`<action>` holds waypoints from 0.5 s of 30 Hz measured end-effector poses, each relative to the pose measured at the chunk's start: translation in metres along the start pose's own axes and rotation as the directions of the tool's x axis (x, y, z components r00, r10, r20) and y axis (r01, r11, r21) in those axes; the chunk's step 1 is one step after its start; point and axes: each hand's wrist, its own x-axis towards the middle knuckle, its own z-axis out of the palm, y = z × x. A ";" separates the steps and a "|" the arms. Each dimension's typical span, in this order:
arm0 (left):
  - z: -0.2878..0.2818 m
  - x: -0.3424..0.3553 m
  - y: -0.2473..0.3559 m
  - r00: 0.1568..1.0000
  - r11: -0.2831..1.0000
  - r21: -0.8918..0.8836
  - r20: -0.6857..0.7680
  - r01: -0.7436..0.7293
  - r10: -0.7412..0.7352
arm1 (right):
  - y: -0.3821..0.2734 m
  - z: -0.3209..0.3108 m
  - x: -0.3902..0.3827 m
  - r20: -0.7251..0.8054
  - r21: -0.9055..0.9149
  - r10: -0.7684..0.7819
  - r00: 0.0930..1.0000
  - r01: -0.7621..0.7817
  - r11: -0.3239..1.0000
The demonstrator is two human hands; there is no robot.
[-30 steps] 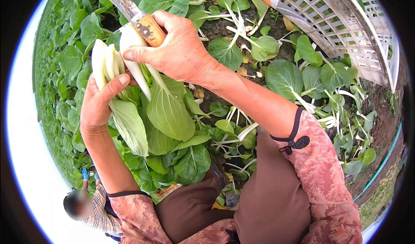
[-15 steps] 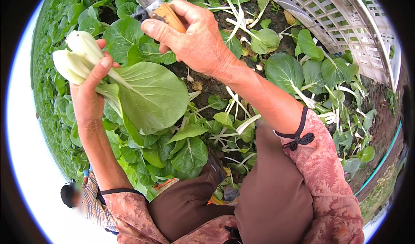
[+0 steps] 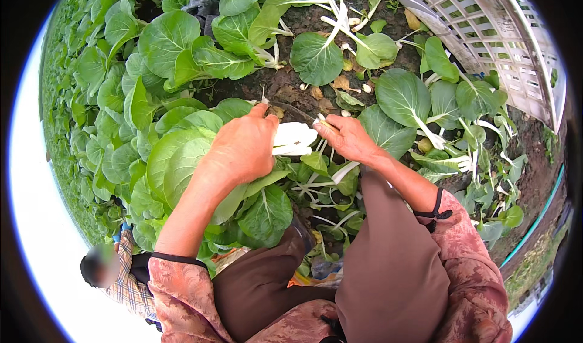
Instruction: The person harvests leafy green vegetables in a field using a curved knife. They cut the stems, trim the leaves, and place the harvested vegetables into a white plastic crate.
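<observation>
My left hand (image 3: 240,146) is wrapped round a head of bok choy, its pale base (image 3: 296,138) pointing right and its broad green leaves (image 3: 182,161) spreading left beneath my wrist. Close to that base, my right hand (image 3: 352,139) is closed on a knife. Little of the knife's handle shows between the fingers; its dark, thin blade (image 3: 296,113) reaches left, just beyond the bok choy's base. A small pale piece (image 3: 318,119) sits at my right fingertips. Whether the blade touches the stem I cannot tell.
A white plastic crate (image 3: 486,33) stands at the upper right. Loose leaves with white stalks (image 3: 398,103) litter the soil in front of my knees. Growing greens (image 3: 91,124) fill the left side, where another person in a checked shirt (image 3: 130,282) is at the lower left.
Both hands have come down and toward each other. The bok choy has turned so its base points right instead of up and left. The knife has swung down beside that base.
</observation>
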 end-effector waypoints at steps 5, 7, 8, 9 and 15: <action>0.070 0.008 -0.039 0.892 0.951 0.287 0.391 0.116 -0.226 | 0.009 0.009 0.007 0.121 -0.107 0.003 0.993 0.010 0.994; 0.079 0.006 -0.044 0.917 0.959 0.264 0.351 0.098 -0.191 | 0.014 0.011 0.011 0.125 -0.131 -0.003 0.992 0.020 0.991; 0.083 0.004 -0.047 0.928 0.963 0.254 0.330 0.091 -0.175 | 0.016 0.013 0.014 0.128 -0.142 -0.008 0.992 0.027 0.990; 0.082 0.005 -0.046 0.928 0.962 0.258 0.330 0.089 -0.174 | 0.019 0.013 0.017 0.141 -0.142 -0.013 0.990 0.033 0.989; 0.074 0.002 -0.032 0.921 0.962 0.270 0.360 0.049 -0.147 | 0.012 -0.020 0.029 0.468 -0.254 0.177 0.866 -0.060 0.965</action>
